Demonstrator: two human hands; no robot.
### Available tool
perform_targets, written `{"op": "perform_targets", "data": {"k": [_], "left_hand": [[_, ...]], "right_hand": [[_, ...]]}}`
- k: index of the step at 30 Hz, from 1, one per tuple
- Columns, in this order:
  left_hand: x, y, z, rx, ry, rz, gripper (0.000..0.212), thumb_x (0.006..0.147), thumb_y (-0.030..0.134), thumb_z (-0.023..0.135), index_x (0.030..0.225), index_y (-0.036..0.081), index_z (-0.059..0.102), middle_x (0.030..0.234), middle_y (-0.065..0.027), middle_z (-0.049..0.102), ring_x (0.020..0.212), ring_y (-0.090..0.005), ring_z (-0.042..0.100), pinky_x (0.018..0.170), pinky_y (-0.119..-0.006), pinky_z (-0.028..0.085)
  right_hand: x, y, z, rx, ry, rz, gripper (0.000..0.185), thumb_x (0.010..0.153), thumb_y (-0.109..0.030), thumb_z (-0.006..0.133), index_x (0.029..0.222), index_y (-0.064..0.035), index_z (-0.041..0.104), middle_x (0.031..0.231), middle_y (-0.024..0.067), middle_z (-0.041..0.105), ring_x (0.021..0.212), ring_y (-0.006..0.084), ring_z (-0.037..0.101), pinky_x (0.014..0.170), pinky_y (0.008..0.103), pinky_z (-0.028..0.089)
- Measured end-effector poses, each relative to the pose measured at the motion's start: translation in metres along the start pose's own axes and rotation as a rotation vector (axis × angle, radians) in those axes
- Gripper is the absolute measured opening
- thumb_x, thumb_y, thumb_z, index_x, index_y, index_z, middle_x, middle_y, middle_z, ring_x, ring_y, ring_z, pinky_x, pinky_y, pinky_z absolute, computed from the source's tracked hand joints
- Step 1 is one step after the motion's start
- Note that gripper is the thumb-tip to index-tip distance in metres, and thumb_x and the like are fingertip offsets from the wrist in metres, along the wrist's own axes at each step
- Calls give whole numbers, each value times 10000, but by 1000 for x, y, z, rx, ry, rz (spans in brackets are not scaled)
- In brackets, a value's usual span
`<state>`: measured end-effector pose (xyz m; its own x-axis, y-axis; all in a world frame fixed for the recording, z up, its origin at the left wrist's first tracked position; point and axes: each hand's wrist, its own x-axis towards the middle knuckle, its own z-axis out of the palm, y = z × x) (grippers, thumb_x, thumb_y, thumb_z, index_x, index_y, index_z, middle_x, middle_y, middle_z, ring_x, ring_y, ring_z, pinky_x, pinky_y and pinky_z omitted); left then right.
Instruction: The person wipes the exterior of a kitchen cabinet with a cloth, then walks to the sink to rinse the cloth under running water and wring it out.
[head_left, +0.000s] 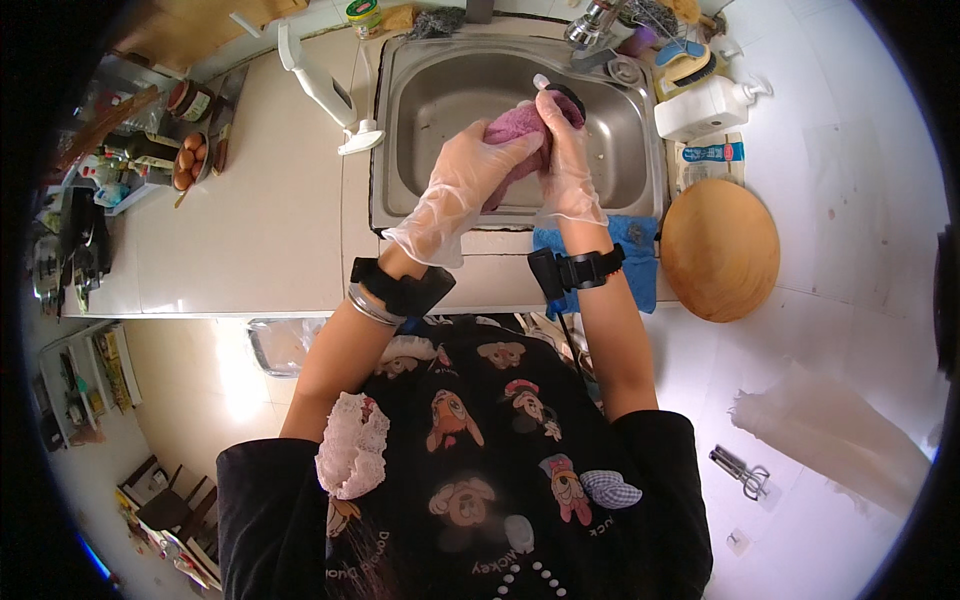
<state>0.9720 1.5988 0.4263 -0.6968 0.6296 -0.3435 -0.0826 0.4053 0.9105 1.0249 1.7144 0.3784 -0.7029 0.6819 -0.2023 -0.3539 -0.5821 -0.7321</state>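
Both hands wear thin clear gloves and are over the stainless steel sink (442, 97). My left hand (476, 161) grips a damp-looking purple cloth (517, 124), bunched up, with one end hanging towards the sink's front rim. From the right, my right hand (566, 157) closes on the same cloth. A black rounded object (568, 97) shows at the cloth's far end, partly wrapped; what it is I cannot tell. Most of my fingers are hidden behind the cloth.
A chrome faucet (592, 26) stands at the sink's back right. A white spray bottle (322, 86) lies left of the basin. To the right are a white pump bottle (701, 109), a scrub brush (686, 64) and a round wooden board (721, 251). A blue cloth (637, 259) drapes over the front edge.
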Motion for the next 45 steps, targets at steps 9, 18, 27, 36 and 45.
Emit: {"op": "perform_targets", "data": {"k": [9, 18, 27, 36, 45], "left_hand": [[-6, 7, 14, -29, 109, -1, 554, 737, 417, 670, 993, -69, 603, 798, -118, 640, 684, -137, 597, 639, -265, 488], [1, -16, 16, -27, 162, -71, 552, 733, 420, 666, 969, -76, 612, 797, -142, 647, 704, -155, 612, 670, -275, 491], [3, -22, 6, 21, 93, -130, 593, 742, 457, 648, 982, -84, 602, 803, -170, 648, 717, -199, 633, 671, -292, 495], [-5, -22, -2, 106, 43, -24, 684, 716, 542, 665, 1001, -76, 601, 792, -203, 649, 717, -235, 651, 666, -309, 499], [-10, -19, -2, 107, 10, -37, 680, 719, 544, 662, 991, -76, 601, 769, -193, 649, 681, -235, 648, 646, -312, 501]], "right_hand": [[2, -12, 22, -138, 133, 49, 157, 771, -176, 675, 782, -31, 617, 732, 12, 570, 613, 111, 512, 561, 266, 423], [22, 21, -6, -426, 311, -5, 202, 674, -171, 598, 663, 30, 590, 595, 38, 526, 550, 155, 475, 518, 314, 397], [19, 29, -3, -303, 239, 190, 295, 758, -302, 639, 799, -14, 593, 700, 35, 549, 611, 147, 520, 565, 307, 442], [15, 12, -5, -193, 222, 276, 400, 846, -473, 532, 883, -75, 535, 788, 39, 548, 695, 173, 551, 637, 318, 472], [14, 11, -6, -196, 290, 170, 238, 821, -311, 494, 774, -81, 530, 676, 48, 538, 597, 188, 538, 581, 312, 443]]}}
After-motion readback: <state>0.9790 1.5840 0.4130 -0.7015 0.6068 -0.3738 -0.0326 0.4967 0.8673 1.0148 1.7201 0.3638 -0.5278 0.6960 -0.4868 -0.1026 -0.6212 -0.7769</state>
